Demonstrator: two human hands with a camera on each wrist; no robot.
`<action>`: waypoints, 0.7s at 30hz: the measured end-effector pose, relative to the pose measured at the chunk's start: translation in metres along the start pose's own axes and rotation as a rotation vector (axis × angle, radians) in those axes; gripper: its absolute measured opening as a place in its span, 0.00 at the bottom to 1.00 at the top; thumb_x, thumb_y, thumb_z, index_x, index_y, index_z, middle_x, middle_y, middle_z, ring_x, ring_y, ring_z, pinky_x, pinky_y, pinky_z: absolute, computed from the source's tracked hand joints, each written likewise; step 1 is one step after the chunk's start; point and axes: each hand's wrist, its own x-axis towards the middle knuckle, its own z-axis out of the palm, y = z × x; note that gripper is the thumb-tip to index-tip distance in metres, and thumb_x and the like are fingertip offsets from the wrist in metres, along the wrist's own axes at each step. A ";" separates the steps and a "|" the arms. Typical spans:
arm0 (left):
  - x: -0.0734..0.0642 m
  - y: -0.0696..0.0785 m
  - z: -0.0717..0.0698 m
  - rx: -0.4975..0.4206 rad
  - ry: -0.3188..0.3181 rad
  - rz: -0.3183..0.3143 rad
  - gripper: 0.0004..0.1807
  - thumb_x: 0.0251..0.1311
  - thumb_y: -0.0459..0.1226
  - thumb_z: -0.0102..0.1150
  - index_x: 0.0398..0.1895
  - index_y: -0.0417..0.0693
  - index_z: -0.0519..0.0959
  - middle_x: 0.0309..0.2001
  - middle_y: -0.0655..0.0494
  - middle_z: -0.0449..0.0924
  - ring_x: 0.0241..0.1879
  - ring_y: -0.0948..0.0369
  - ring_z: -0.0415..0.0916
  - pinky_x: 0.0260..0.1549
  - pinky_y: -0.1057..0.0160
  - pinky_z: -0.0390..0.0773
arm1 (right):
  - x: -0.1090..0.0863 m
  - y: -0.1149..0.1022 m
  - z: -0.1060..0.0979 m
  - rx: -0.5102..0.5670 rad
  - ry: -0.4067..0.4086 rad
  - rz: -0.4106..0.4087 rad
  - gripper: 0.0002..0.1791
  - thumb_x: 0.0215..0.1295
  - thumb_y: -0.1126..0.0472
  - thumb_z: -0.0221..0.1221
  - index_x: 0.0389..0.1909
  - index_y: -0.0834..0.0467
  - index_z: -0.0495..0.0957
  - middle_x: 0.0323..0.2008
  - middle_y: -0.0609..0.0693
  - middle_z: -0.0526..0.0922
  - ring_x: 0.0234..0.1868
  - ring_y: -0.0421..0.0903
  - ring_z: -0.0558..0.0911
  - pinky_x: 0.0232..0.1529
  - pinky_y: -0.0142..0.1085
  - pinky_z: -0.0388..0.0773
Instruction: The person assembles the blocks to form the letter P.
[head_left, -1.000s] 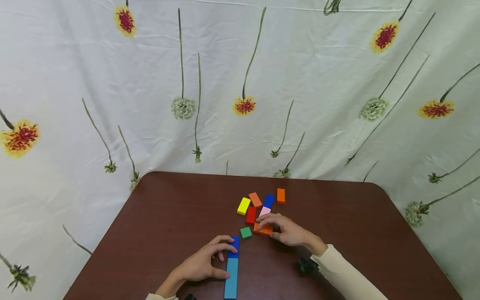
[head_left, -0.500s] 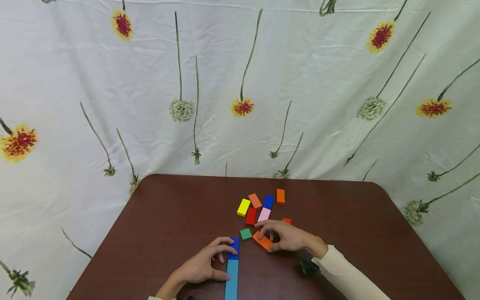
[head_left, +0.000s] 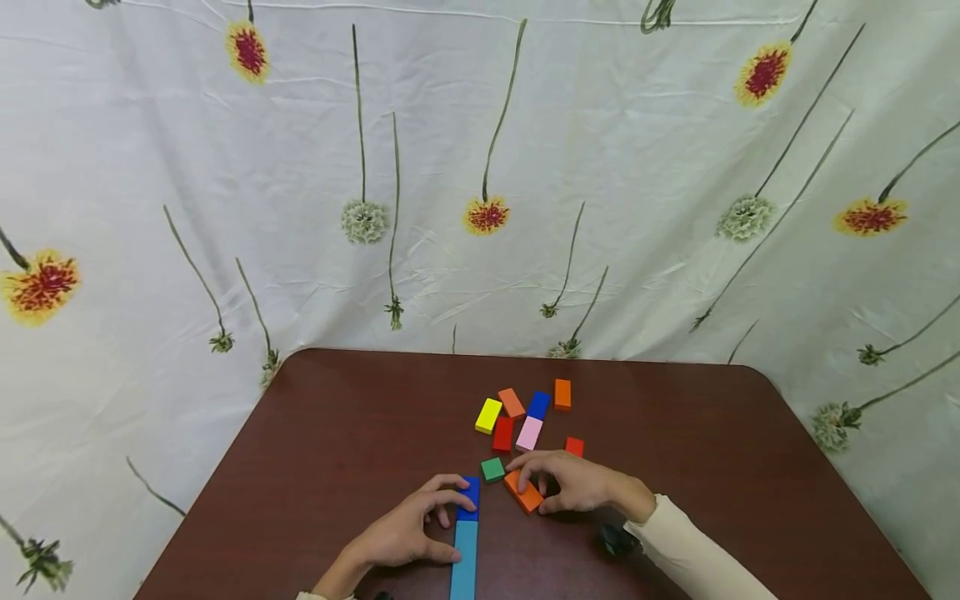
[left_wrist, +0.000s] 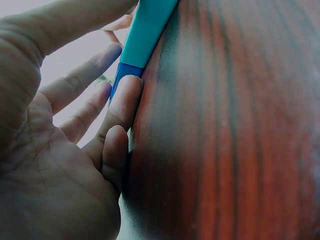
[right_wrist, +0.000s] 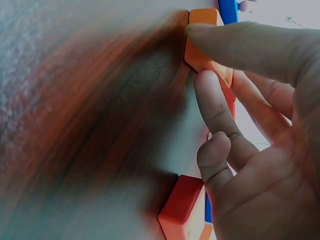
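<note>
My left hand (head_left: 408, 525) lies along the left side of two blocks in line, a dark blue block (head_left: 470, 487) and a longer light blue block (head_left: 465, 567). Its fingertips rest on the dark blue one and its thumb touches the light blue one's left edge. In the left wrist view its fingers stretch loosely beside the light blue block (left_wrist: 147, 32). My right hand (head_left: 573, 483) pinches an orange block (head_left: 528, 498), which lies slanted on the table. In the right wrist view the thumb presses the orange block's face (right_wrist: 202, 52). A small green block (head_left: 492, 471) sits between the hands.
Behind the hands lie a yellow block (head_left: 488, 416), a red block (head_left: 503, 434), a pink block (head_left: 528, 433) and several others. Another red block (head_left: 574, 447) is just beyond my right wrist. The brown table (head_left: 337, 433) ends at a flowered cloth (head_left: 420, 275).
My right hand has drawn the orange block nearer and turned it to a slant, uncovering the pink block and the red one by my wrist. The left hand has kept its place.
</note>
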 end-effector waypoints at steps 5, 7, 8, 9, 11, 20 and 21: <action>0.000 -0.002 0.000 0.002 -0.001 0.012 0.23 0.57 0.41 0.72 0.57 0.53 0.80 0.71 0.46 0.59 0.43 0.61 0.70 0.40 0.67 0.69 | 0.001 -0.001 0.001 -0.035 0.015 -0.024 0.15 0.60 0.69 0.68 0.45 0.51 0.78 0.67 0.53 0.72 0.36 0.38 0.76 0.43 0.29 0.77; 0.000 -0.002 0.000 -0.002 -0.003 0.016 0.23 0.57 0.40 0.72 0.57 0.53 0.80 0.71 0.46 0.59 0.43 0.61 0.70 0.41 0.67 0.69 | 0.001 0.000 0.001 -0.046 0.018 -0.029 0.15 0.60 0.68 0.68 0.44 0.52 0.78 0.67 0.54 0.73 0.36 0.38 0.76 0.43 0.29 0.77; 0.000 -0.002 0.000 -0.004 -0.003 0.015 0.23 0.57 0.40 0.72 0.57 0.53 0.80 0.71 0.45 0.59 0.43 0.62 0.70 0.41 0.67 0.69 | 0.001 0.000 0.001 -0.052 0.022 -0.033 0.14 0.60 0.67 0.68 0.44 0.52 0.78 0.66 0.54 0.73 0.36 0.37 0.76 0.43 0.29 0.77; 0.001 -0.002 0.001 -0.007 -0.004 0.012 0.23 0.57 0.41 0.72 0.57 0.53 0.80 0.72 0.46 0.59 0.43 0.62 0.70 0.41 0.67 0.69 | 0.000 0.000 0.001 -0.055 0.025 -0.034 0.14 0.60 0.67 0.69 0.44 0.52 0.78 0.65 0.54 0.74 0.36 0.37 0.76 0.43 0.29 0.77; 0.001 -0.002 0.001 -0.013 -0.001 0.004 0.23 0.57 0.41 0.73 0.56 0.54 0.80 0.72 0.47 0.59 0.44 0.62 0.70 0.42 0.67 0.69 | 0.000 0.001 0.001 -0.060 0.035 -0.038 0.14 0.60 0.65 0.69 0.43 0.52 0.78 0.64 0.54 0.75 0.36 0.36 0.76 0.43 0.29 0.76; 0.001 -0.004 0.001 -0.009 0.009 -0.013 0.23 0.56 0.40 0.74 0.55 0.58 0.80 0.71 0.49 0.59 0.44 0.62 0.70 0.41 0.67 0.68 | -0.001 0.004 0.000 -0.029 0.104 -0.053 0.16 0.57 0.56 0.73 0.43 0.50 0.78 0.56 0.48 0.80 0.35 0.37 0.76 0.41 0.30 0.76; 0.001 -0.005 0.001 -0.010 0.009 -0.015 0.23 0.56 0.40 0.74 0.55 0.58 0.80 0.71 0.49 0.59 0.44 0.62 0.70 0.41 0.67 0.68 | 0.000 0.004 -0.001 -0.022 0.113 -0.050 0.16 0.57 0.56 0.73 0.43 0.50 0.78 0.55 0.47 0.81 0.34 0.38 0.76 0.40 0.30 0.76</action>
